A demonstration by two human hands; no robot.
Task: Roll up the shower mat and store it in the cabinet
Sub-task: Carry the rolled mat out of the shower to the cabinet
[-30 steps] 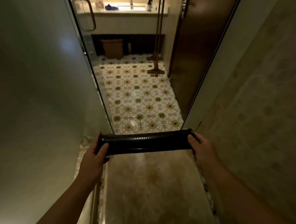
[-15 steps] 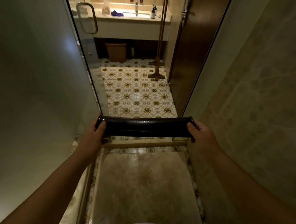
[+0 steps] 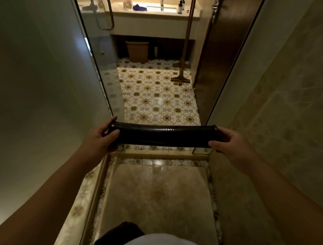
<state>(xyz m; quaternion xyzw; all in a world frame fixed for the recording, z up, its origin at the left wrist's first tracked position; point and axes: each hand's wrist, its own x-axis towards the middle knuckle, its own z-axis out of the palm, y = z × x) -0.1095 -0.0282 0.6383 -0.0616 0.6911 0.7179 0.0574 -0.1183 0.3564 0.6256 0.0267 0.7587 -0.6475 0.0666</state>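
Note:
The shower mat is a black, shiny roll held level in front of me, above the shower threshold. My left hand grips its left end, thumb on top. My right hand grips its right end. The vanity cabinet with a sink stands at the far end of the bathroom, beyond the patterned floor; its lower part is dark and open.
An open glass shower door with a metal handle stands on the left. A dark wooden door is on the right. A long-handled squeegee leans by the vanity, next to a brown bin. Beige shower floor lies below me.
I have risen and the view has lifted: the rolled mat came up from near the shower floor to threshold height, and more of the vanity now shows. Both hands kept their grip.

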